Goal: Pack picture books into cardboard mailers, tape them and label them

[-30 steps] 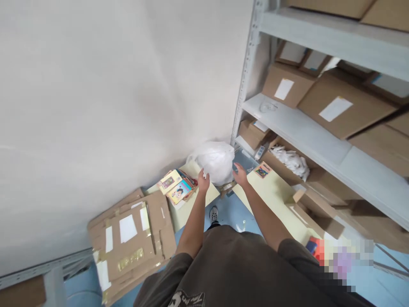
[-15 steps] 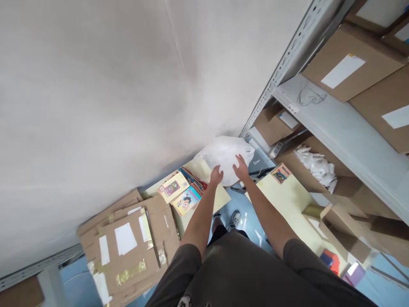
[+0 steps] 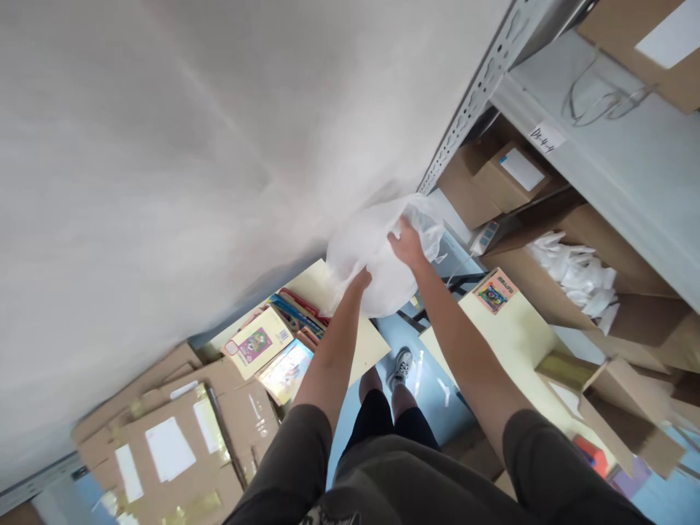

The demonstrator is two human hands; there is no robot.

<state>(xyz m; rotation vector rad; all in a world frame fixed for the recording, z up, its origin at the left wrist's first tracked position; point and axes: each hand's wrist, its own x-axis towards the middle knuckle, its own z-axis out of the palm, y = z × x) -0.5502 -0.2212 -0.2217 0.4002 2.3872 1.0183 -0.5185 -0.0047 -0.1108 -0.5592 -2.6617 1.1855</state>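
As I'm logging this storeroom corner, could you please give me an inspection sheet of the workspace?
Surface: pale yellow tables, a gap between them.
Job's things: white plastic bag, held in both hands.
Clutter: picture books stacked on the left table; flattened cardboard beside it; small picture card on the right table.
Hands: right hand clenched on the bag's top; left hand against its lower side, fingers hidden.
Cables: thin dark loop on a shelf board, kind unclear.
Surroundings: white wall; metal rack with cardboard boxes.

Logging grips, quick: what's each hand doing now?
Left hand: on the white plastic bag, grip hidden.
Right hand: closed on the bag's top.
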